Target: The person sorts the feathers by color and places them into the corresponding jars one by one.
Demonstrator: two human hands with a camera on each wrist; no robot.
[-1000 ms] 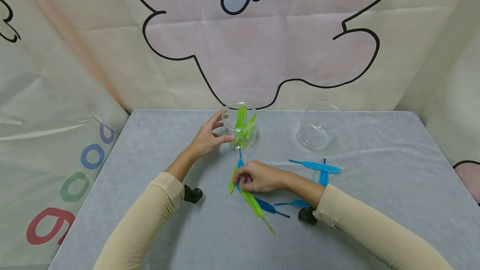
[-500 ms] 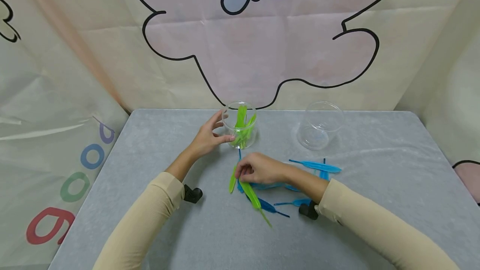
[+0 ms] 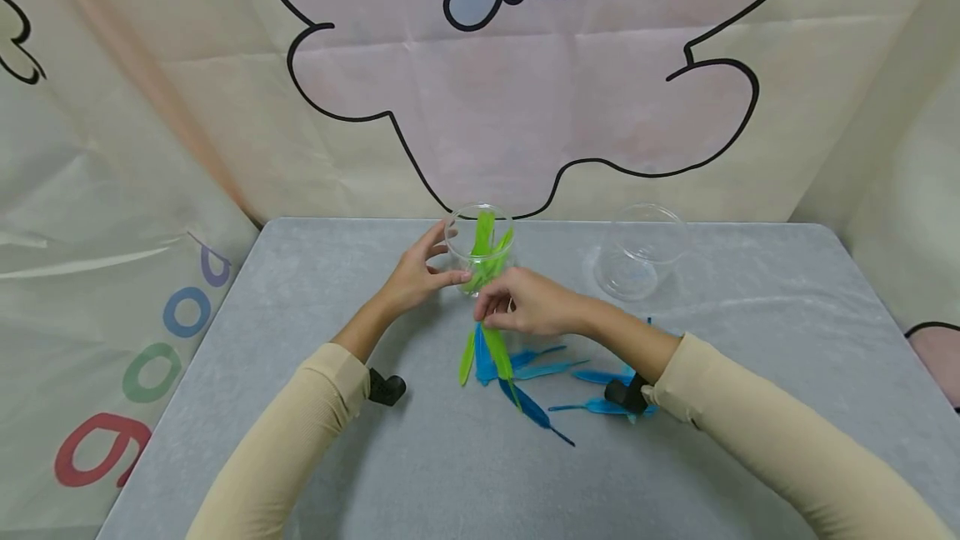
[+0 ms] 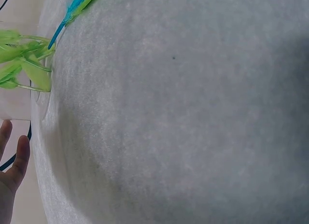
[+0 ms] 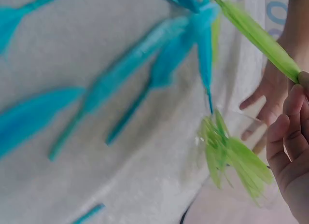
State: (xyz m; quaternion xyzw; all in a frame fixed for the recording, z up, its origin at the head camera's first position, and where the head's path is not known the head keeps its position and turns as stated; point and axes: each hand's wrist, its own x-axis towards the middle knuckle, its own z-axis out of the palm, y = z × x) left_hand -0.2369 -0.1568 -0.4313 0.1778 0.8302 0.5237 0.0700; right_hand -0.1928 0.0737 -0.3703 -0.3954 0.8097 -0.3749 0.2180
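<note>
"Item one?"
"Green feather (image 3: 497, 350), single, slender vane; vane tip pinched in right grip (image 3: 528, 302), quill pointing away from it."
"Item two?"
"Clear cup (image 3: 462, 257), round, upright, open-topped; held in left grip (image 3: 420, 273), just beyond right grip; several green feathers (image 3: 484, 238) bunched inside, leaning."

The right hand (image 3: 525, 300) has moved up and away toward the clear cup (image 3: 468, 258), carrying the lime-green feather (image 3: 497, 348) along, whose quill end now points more steeply down. Its departure brings the bright blue feather (image 3: 483, 355) and the pale blue feather (image 3: 543, 370) into fuller view. The dark blue feather (image 3: 528, 407) now slants more steeply, while the right forearm (image 3: 633, 332) hides a blue feather that showed before.
</note>
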